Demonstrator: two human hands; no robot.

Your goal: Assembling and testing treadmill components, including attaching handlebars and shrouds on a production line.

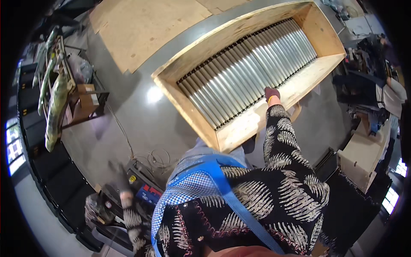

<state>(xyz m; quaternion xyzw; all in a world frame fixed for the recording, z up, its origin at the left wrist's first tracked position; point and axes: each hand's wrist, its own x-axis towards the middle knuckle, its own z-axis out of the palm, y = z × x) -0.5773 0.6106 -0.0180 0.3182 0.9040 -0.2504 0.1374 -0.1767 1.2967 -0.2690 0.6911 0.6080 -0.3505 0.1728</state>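
Note:
A long open wooden crate (188, 109) stands in front of me, tilted across the view. Inside it, a row of parallel silvery metal tubes (252, 64) lies side by side, with a dark chain-like strip along both long edges. At the crate's near side, my right hand (272, 93), in a dark red glove with a yellow cuff edge, rests by the tube ends. Its fingers look curled; whatever they hold is hidden. Low on the left, my left hand (117, 171), in a greyish glove, is smeared by motion beside a blue-and-red box (150, 193).
Brown cardboard sheets (145, 32) lie on the grey floor beyond the crate. A rack (64, 92) with wrapped long bundles stands at left, with a cardboard box (83, 103). Loose cable (158, 159) lies near my left side. At right are another person (391, 96) and a pale cabinet (357, 156).

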